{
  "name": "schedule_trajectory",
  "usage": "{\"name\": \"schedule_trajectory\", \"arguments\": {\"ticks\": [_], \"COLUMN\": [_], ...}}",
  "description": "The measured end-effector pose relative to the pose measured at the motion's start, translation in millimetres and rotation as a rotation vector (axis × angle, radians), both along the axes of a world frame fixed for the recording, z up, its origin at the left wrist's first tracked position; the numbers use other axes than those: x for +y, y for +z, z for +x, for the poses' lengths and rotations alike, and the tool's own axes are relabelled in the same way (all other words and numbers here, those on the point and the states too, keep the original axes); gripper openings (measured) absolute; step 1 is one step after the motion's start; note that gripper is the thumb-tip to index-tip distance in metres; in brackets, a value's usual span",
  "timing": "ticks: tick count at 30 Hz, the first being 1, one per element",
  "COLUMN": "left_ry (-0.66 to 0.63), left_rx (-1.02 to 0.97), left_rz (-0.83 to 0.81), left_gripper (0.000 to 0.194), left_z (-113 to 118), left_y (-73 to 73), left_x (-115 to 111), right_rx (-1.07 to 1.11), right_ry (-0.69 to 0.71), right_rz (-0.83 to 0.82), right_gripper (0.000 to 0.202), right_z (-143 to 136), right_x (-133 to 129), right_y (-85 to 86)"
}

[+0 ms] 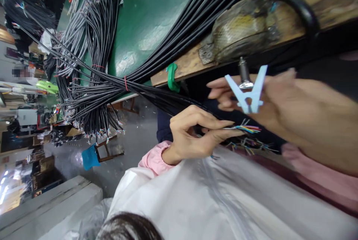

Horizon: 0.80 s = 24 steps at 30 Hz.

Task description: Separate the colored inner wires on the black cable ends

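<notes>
My left hand [195, 132] is closed, with thumb and forefinger pinching a black cable end. Thin multicoloured wires [251, 129] fan out past its fingertips. My right hand [282, 102], slightly blurred, has its fingers apart and loosely stretched out, with no held thing visible. It is partly behind a light-blue plastic clip [250, 96], which sits at the end of a metal spindle [244, 72]. The spindle comes down from a small motor [240, 27] wrapped in clear film and tape. More stripped wire ends [248, 145] lie below the hands.
A long bundle of black cables [167, 46], tied with a red band [125, 83], crosses the green table [140, 12]. Other black and grey bundles lie at left. A green clamp [173, 78] hangs on the wooden board [184, 65]. A blue-seated stool [90, 157] stands on the floor.
</notes>
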State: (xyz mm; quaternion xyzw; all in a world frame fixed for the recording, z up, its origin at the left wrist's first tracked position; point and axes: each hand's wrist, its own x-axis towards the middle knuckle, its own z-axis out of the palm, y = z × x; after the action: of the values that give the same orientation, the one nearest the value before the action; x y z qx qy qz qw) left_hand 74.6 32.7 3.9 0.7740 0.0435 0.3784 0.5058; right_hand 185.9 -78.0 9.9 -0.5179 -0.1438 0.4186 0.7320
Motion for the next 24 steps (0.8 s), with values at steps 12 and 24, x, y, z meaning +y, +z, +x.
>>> {"name": "schedule_trajectory", "arguments": {"ticks": [12,24], "left_ry": [0.089,0.075], "left_rx": [0.125,0.196], "left_rz": [-0.081,-0.036], "left_gripper": [0.044,0.044], "left_z": [11,7], "left_y": [5.9,-1.0], "left_x": [-12,-10], "right_rx": [0.202,-0.002], "right_ry": [0.128,0.126], "right_rz": [0.025,0.002], "right_gripper": [0.071,0.072], "right_z": [10,12], "right_x": [22,15], "right_y": [21.9,1.7]}}
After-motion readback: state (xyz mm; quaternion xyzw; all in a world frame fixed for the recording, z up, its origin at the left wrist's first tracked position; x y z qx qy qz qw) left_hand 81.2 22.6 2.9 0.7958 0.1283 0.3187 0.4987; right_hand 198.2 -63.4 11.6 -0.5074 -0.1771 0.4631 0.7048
